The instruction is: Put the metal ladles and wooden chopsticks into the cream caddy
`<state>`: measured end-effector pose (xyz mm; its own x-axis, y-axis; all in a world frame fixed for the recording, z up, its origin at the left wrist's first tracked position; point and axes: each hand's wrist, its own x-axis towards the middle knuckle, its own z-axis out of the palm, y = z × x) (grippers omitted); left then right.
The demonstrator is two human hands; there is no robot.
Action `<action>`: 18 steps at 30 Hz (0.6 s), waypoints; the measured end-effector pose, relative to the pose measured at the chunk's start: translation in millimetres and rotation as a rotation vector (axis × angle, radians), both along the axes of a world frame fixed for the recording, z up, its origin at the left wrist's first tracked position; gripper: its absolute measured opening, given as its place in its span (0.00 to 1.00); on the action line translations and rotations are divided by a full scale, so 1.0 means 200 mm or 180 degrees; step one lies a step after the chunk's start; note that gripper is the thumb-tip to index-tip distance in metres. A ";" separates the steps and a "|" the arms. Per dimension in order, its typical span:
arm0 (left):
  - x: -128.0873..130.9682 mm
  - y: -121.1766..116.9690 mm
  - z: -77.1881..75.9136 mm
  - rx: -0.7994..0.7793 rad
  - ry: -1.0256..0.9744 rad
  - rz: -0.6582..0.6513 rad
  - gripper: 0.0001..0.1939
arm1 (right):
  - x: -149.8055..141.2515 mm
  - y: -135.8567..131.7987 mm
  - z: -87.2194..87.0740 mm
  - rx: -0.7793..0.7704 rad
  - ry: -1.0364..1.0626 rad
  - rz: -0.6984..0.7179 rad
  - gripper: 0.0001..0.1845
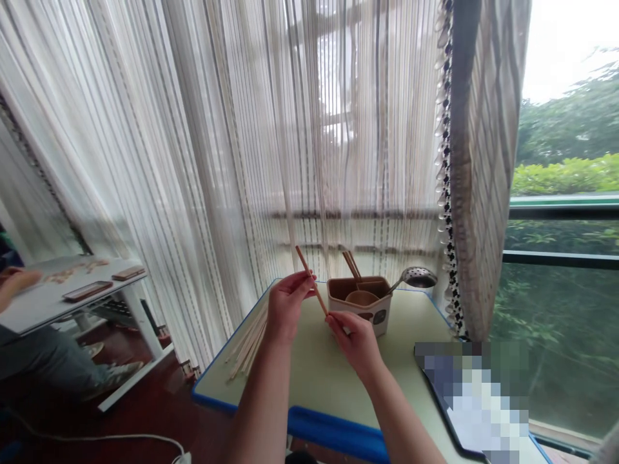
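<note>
My left hand (286,304) and my right hand (355,336) are raised over a pale green table with a blue rim (329,432). Both pinch one wooden chopstick (311,280), which slants up to the left; the left fingers close on its middle and the right fingers on its lower end. A loose bundle of chopsticks (247,340) lies on the table to the left of my left hand. Just behind my hands stands a brown utensil holder (358,304) with chopsticks, a wooden spoon and a metal ladle (416,278) in it.
Sheer striped curtains (251,142) hang behind the table, with a window and greenery at right. A blurred flat object (476,399) lies on the table's right side. At left, another person's hand (17,283) rests on a white table (58,293) with small trays.
</note>
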<state>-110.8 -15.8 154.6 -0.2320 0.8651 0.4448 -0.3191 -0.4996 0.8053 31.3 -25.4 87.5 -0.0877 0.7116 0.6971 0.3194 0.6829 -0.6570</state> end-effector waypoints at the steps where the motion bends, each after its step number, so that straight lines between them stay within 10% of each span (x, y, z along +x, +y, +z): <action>1: 0.02 0.02 0.03 0.0072 0.0009 0.0045 0.16 | 0.03 0.03 0.05 -0.0011 -0.0096 -0.0003 0.12; 8: 0.20 0.24 0.21 0.0354 0.0001 0.0180 0.15 | 0.21 0.25 0.38 -0.0815 -0.0564 0.0847 0.12; 18: 0.35 0.50 0.28 0.0807 -0.0028 -0.0072 0.10 | 0.37 0.51 0.52 -0.0126 -0.1229 -0.0348 0.08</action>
<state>-41.3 83.4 210.4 -0.2187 0.7312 0.6462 -0.3390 -0.6779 0.6523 106.1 76.4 190.5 -0.2601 0.7570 0.5994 0.6172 0.6078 -0.4997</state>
